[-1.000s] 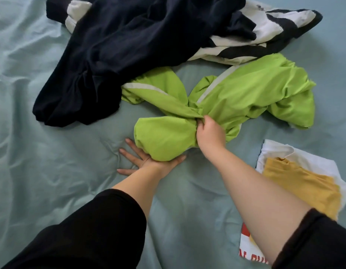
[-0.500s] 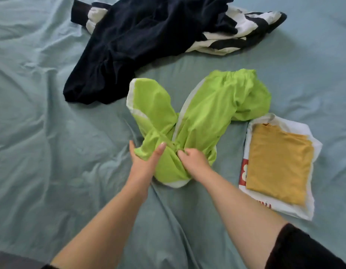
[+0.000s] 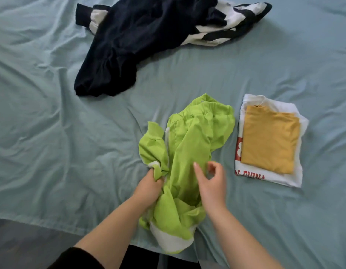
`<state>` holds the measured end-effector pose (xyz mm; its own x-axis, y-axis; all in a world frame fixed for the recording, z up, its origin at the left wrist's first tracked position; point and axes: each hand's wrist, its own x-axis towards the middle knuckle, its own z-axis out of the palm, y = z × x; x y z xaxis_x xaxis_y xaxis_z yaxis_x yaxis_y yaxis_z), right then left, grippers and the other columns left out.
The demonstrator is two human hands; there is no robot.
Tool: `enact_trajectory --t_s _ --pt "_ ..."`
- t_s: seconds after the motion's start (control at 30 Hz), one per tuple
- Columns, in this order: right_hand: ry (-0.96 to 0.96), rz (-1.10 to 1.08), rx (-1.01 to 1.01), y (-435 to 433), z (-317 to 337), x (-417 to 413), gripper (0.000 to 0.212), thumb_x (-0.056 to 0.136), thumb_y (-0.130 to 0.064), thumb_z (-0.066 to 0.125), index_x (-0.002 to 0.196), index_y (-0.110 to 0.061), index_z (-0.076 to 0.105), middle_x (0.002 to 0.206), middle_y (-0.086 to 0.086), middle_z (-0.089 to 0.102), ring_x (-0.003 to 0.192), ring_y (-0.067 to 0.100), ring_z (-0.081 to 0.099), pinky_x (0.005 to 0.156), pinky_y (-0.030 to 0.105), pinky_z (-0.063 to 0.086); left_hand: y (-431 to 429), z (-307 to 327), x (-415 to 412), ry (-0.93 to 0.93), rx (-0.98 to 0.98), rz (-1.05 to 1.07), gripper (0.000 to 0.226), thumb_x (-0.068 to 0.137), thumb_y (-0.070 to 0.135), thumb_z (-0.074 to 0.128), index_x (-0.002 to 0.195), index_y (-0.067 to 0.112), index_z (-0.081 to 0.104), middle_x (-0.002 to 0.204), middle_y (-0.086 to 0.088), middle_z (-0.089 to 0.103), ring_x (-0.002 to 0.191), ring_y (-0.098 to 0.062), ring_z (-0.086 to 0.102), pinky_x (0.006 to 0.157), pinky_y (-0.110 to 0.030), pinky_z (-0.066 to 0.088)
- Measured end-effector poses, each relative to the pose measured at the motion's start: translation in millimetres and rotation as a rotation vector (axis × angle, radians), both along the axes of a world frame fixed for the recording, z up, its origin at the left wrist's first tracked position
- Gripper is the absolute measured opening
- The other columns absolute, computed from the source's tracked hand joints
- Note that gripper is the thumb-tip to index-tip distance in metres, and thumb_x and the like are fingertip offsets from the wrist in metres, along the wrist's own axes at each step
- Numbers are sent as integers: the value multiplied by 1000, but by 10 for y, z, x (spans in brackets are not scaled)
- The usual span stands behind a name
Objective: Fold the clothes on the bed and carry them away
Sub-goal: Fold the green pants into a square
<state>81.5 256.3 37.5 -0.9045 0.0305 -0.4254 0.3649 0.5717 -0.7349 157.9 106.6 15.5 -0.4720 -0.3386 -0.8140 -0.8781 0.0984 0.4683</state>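
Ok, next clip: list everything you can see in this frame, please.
Bed sheet: one, pale teal, wrinkled, fills most of the view.
Dark garment: one, navy, unfolded, far side of the bed.
Striped garment: one, black and white, partly under the navy one.
Green garment: one, lime with white trim, crumpled, near edge at centre.
White garment: one, white with red print, folded, right of the green one.
Mustard garment: one, yellow-brown, folded, on top of the white one.
Floor: grey strip, lower left.
Sleeve: black, left arm, bottom edge.
Left hand: grips the green garment.
Right hand: over the green garment, fingers loosely curled, blurred.
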Motion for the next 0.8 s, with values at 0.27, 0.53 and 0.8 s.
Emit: enact_trajectory --t_s 0.27,0.53,0.8 --pt "-159 286 146 -266 -162 -392 51 87 -10 51 137 -22 48 130 6 58 110 27 58 89 33 48 89 307 -129 238 -604 -163 107 85 44 64 151 24 -18 162 -5 -12 149 -23 -4 120 -41 7" --pt "-461 -244 -354 360 -70 -539 33 87 5 40 93 -17 64 96 15 69 86 25 64 69 30 52 529 334 -675 301 43 145 97 76 51 74 151 26 17 142 3 47 132 -24 46 104 -38 42" --pt "-281 -223 -602 768 366 -303 43 76 -73 57 116 -60 50 113 -38 61 105 -14 58 94 31 47 1312 512 -597 457 -148 -165 49 93 13 46 135 36 45 124 5 47 108 -19 54 87 -33 46"
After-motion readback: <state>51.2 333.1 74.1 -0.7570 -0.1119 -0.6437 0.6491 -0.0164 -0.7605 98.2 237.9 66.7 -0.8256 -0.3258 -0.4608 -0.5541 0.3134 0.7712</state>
